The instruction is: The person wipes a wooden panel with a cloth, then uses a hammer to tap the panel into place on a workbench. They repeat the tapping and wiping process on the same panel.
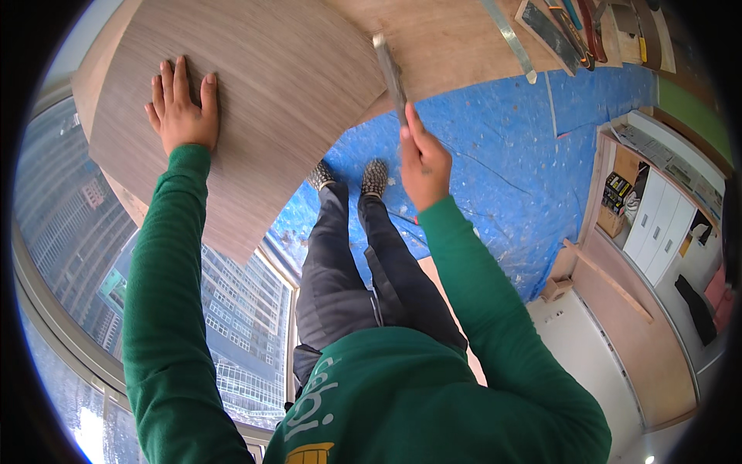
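A large grey-brown wood-grain panel (270, 100) lies over a lighter wooden worktop (456, 46) at the far left and middle. My left hand (186, 116) rests flat on the panel with its fingers spread. My right hand (427, 166) is closed around a narrow, flat, file-like metal tool (393, 73). The tool points away from me, its pale tip beside the panel's right corner. I cannot tell whether the tip touches the panel or the worktop. The tool's near end is hidden in my grip.
A metal strip (510, 42) crosses the worktop's edge, near several hand tools (568, 35) at the far right. Blue sheeting (495, 155) covers the floor around my shoes. A tall window (239, 325) is at left; a white cabinet (657, 224) and wooden stick (610, 282) are at right.
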A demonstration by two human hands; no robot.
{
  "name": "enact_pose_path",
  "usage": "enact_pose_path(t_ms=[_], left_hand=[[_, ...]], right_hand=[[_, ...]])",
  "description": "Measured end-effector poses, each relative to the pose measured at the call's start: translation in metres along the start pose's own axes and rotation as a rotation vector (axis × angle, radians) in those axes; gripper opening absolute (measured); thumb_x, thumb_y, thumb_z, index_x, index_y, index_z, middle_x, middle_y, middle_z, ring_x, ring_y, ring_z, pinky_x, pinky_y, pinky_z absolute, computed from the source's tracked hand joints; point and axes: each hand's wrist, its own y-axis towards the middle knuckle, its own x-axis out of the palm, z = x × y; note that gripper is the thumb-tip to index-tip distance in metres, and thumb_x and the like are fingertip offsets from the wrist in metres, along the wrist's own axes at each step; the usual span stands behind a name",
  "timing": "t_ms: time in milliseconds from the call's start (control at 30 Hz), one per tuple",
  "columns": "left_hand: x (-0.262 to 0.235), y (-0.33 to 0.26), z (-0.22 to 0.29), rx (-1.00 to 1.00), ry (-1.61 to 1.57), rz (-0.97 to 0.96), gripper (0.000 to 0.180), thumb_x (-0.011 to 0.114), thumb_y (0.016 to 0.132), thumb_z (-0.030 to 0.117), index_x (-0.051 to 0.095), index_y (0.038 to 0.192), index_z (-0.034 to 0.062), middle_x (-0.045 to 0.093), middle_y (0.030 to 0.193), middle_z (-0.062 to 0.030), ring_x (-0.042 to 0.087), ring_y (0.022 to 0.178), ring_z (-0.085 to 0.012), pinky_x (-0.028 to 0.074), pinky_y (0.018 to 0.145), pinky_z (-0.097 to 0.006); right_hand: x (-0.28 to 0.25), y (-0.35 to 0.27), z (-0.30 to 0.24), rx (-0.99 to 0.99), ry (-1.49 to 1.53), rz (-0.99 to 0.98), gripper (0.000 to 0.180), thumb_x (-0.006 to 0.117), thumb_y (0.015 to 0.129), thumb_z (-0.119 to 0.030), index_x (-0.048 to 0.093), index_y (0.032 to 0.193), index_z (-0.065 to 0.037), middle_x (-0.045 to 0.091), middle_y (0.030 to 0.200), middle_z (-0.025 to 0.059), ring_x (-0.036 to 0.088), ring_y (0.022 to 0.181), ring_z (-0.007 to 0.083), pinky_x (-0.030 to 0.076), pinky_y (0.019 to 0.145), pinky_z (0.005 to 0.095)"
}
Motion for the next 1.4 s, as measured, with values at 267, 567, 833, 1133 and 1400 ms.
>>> enact_pose_path(t_ms=[267,567,833,1133,1400], left_hand=[[-0.002,-0.002,0.001,-0.012,-0.019,-0.005,0.071,0.041,0.103,0.064,0.037,0.162,0.0249,0.029,0.171,-0.0060,0.020,0.159,-0.0283,0.010,0.129,-0.054],[0.000,-0.001,0.000,-0.011,-0.018,-0.002,0.071,0.043,0.103,0.063,0.037,0.162,0.0249,0.029,0.171,-0.0060,0.020,0.160,-0.0283,0.010,0.129,-0.053],[0.001,0.000,-0.001,-0.014,-0.002,-0.008,0.072,0.042,0.103,0.065,0.036,0.162,0.0253,0.029,0.171,-0.0058,0.019,0.160,-0.0283,0.009,0.129,-0.053],[0.001,-0.002,-0.001,-0.004,-0.004,0.005,0.072,0.042,0.103,0.065,0.037,0.162,0.0247,0.029,0.171,-0.0063,0.019,0.160,-0.0286,0.009,0.129,-0.053],[0.000,-0.001,0.000,-0.008,-0.006,-0.011,0.071,0.043,0.103,0.063,0.037,0.162,0.0240,0.029,0.171,-0.0063,0.019,0.160,-0.0290,0.010,0.129,-0.054]], right_hand=[[0.004,0.018,-0.008,-0.065,-0.013,-0.006,0.044,0.065,0.102,-0.007,0.061,0.145,-0.012,0.055,0.072,0.0063,0.048,0.065,0.0116,0.046,0.064,0.0272],[0.004,0.013,-0.013,-0.043,-0.014,0.004,0.043,0.065,0.102,-0.008,0.062,0.144,-0.013,0.058,0.073,0.0141,0.053,0.063,0.0201,0.050,0.065,0.0308],[0.006,0.019,-0.015,0.058,-0.013,0.023,0.041,0.064,0.103,-0.010,0.062,0.144,-0.011,0.063,0.077,0.0151,0.056,0.066,0.0196,0.050,0.068,0.0298],[0.007,0.028,-0.021,0.068,0.156,0.086,0.043,0.065,0.102,-0.009,0.061,0.145,-0.011,0.059,0.073,0.0135,0.056,0.065,0.0166,0.050,0.067,0.0293],[0.008,0.019,-0.012,0.004,0.062,0.047,0.042,0.064,0.103,-0.010,0.061,0.145,-0.011,0.059,0.073,0.0123,0.052,0.064,0.0160,0.049,0.067,0.0287]])
